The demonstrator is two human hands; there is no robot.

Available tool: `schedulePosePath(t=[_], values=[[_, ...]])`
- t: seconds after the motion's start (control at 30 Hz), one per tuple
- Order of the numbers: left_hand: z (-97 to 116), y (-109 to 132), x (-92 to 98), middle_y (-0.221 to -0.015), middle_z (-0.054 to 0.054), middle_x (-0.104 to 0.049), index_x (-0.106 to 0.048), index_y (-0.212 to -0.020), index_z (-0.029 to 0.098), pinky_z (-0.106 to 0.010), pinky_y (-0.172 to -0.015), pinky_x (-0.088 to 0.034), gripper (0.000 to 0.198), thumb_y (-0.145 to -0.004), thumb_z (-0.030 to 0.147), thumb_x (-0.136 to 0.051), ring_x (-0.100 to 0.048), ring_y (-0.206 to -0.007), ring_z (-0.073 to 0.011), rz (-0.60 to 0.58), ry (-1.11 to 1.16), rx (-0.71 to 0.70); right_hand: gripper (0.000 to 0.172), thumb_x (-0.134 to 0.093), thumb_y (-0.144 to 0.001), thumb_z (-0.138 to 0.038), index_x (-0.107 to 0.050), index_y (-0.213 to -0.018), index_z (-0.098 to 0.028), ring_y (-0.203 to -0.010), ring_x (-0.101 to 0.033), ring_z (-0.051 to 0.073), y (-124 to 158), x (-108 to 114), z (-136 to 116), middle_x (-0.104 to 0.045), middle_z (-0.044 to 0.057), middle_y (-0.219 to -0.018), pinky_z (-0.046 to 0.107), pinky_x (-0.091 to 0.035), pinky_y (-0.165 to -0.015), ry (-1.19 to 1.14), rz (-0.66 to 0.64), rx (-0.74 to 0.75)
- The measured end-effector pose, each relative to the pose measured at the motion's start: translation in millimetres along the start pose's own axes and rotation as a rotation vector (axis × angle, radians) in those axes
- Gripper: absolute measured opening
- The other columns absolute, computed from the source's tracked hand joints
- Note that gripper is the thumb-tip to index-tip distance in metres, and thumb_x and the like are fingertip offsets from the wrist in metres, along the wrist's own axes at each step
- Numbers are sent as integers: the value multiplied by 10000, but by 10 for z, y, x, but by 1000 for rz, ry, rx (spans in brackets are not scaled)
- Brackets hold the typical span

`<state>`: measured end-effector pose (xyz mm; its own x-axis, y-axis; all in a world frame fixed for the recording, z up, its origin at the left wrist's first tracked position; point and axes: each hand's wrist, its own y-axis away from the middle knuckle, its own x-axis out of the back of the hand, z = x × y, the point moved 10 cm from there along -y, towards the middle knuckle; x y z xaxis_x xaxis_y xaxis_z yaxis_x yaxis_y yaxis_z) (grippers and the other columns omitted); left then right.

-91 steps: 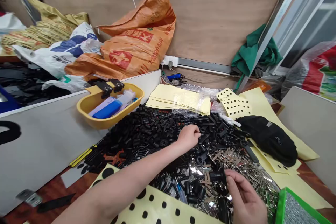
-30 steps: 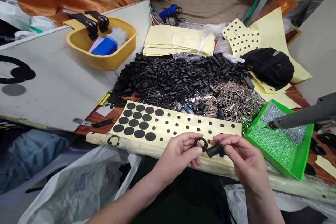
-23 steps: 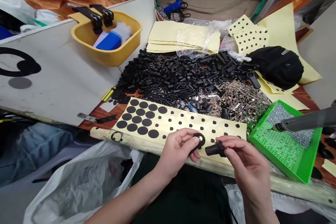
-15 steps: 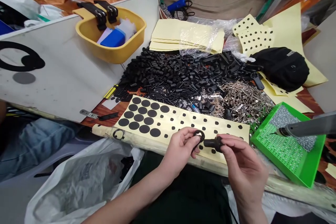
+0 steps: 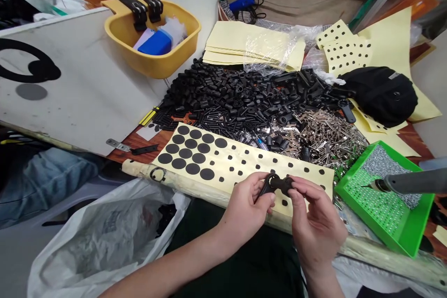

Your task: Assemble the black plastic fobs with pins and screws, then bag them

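Observation:
In my left hand point(image 5: 248, 205) a black ring-ended plastic part point(image 5: 268, 185) is pinched between thumb and fingers. My right hand point(image 5: 314, 214) grips a black cylindrical plastic part point(image 5: 284, 185) with a wider end. The narrow end of the cylinder meets the ring, and I cannot tell how far it sits inside. Both hands are above a yellow sticker sheet point(image 5: 244, 181) with large black discs on its left and small black dots across the rest. Behind the sheet spreads a heap of black plastic parts point(image 5: 226, 93).
A green tray point(image 5: 401, 233) of small silver screws is at right, under the tip of a grey powered screwdriver point(image 5: 415, 181). Silver metal pieces point(image 5: 328, 135) lie beside the black heap. A yellow bin point(image 5: 153, 63) hangs at left. A black cap point(image 5: 380, 95) rests at back right.
My hands have come together, bringing the cylinder against the ring, which were apart before. The ring part has turned in my left hand. The whole view has shifted slightly.

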<state>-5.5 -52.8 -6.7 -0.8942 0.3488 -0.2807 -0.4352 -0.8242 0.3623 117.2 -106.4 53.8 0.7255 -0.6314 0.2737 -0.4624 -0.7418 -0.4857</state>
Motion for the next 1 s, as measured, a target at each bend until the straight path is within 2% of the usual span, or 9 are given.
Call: schedulePosePath(t=[0.3,0.57,0.83,1.0], values=[[70,-2,67,-891,-39,-656,-591,-1157,173,-266,-759,-490,369,-795,127,-532,-598,-785,-148,64,-179,-140,134,-636,-815,-127,-659,-932,-187,-923,-664,224,26,-66,36,-687,80,-940,444,-538,-846,43,4,6],[-31,-65,120,-824,-46,-671,-607,-1182,154,-266,-695,-506,397,-788,178,-573,-609,-748,-170,97,-183,-131,134,-642,-812,-143,-673,-935,-188,-885,-680,214,58,-82,122,-712,81,-952,432,-558,-840,114,30,24],[11,-80,96,-802,-31,-669,-602,-1206,140,-259,-695,-500,422,-787,174,-563,-602,-716,-153,97,-195,-120,129,-641,-820,-184,-684,-941,-175,-878,-690,218,59,-105,162,-725,87,-955,420,-561,-839,155,28,10],[0,-88,97,-847,-45,-678,-575,-1258,130,-273,-728,-505,466,-794,172,-548,-607,-764,-164,102,-216,-126,115,-642,-820,-186,-697,-920,-177,-837,-700,201,66,-145,196,-733,80,-935,383,-571,-821,189,18,5]])
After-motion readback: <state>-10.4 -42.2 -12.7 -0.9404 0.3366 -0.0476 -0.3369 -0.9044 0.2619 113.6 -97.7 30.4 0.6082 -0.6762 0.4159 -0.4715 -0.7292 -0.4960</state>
